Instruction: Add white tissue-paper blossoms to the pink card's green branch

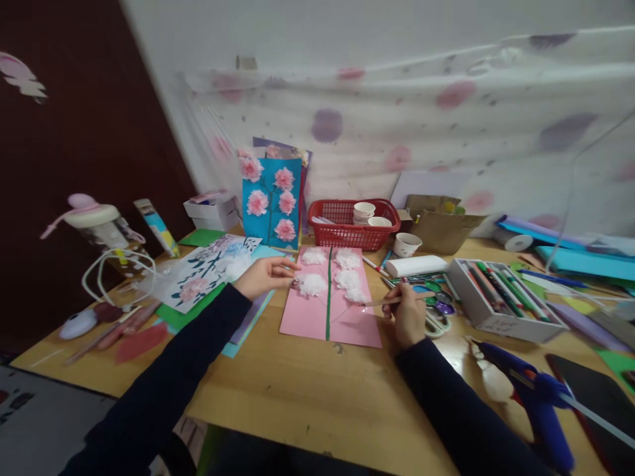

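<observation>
A pink sheet (303,320) lies on the wooden table, with a green stripe (328,297) down its middle and several white fluffy tufts (312,285) on both sides of it. My right hand (407,313) is closed on a thin brush (381,302), whose tip points left at the lowest tuft on the right side. At the sheet's upper left edge is my left hand (268,276), its fingers reaching toward the tufts, apart, with nothing visible in them. Paint pots (443,307) in several colours stand right of the sheet, partly hidden by my right hand.
Behind stand a blue card with pink flowers (260,228) and a red basket (342,236) with cups. To the right are a box of markers (516,325), a blue glue gun (540,396) and a dark tablet (590,396). Flower-printed paper (198,277) lies left.
</observation>
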### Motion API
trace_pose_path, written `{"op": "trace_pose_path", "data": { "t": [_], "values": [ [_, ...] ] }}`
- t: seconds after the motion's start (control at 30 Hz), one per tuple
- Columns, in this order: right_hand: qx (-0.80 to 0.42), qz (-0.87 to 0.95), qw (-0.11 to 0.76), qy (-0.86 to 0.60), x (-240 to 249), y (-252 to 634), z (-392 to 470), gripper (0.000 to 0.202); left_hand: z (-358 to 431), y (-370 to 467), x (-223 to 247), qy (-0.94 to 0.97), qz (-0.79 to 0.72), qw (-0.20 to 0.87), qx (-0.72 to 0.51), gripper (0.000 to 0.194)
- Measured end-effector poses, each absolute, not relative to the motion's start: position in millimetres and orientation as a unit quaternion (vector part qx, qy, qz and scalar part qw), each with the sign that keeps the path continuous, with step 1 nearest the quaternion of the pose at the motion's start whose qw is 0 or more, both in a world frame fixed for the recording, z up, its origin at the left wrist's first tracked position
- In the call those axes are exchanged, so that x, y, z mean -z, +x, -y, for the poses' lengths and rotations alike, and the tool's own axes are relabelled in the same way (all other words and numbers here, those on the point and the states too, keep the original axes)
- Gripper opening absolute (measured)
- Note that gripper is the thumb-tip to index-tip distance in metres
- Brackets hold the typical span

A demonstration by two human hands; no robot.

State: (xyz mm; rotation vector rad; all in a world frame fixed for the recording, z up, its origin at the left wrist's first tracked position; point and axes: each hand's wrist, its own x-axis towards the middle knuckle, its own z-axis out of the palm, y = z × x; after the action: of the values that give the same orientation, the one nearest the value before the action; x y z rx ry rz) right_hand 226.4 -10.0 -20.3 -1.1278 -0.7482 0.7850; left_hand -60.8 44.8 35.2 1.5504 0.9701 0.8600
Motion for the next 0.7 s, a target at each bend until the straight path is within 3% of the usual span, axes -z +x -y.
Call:
{"op": "trace_pose_path", "data": {
  "t": [0.17, 0.3, 0.7],
  "values": [
    [-0.369, 0.352, 0.714, -0.479, 20, 228, 10, 0.038, -30, 0, -28, 0.680, -0.309, 0.610, -0.264, 0.021],
    [-0.391, 0.363, 0.699, -0.476, 22, 229, 11, 0.039, -28, 25, -21, 0.687, -0.312, 0.608, -0.249, 0.018],
    [-0.437, 0.381, 0.678, -0.451, 15, 224, 17, 0.039, -30, 50, -9, 0.718, -0.333, 0.566, -0.230, 0.033]
  ]
}}
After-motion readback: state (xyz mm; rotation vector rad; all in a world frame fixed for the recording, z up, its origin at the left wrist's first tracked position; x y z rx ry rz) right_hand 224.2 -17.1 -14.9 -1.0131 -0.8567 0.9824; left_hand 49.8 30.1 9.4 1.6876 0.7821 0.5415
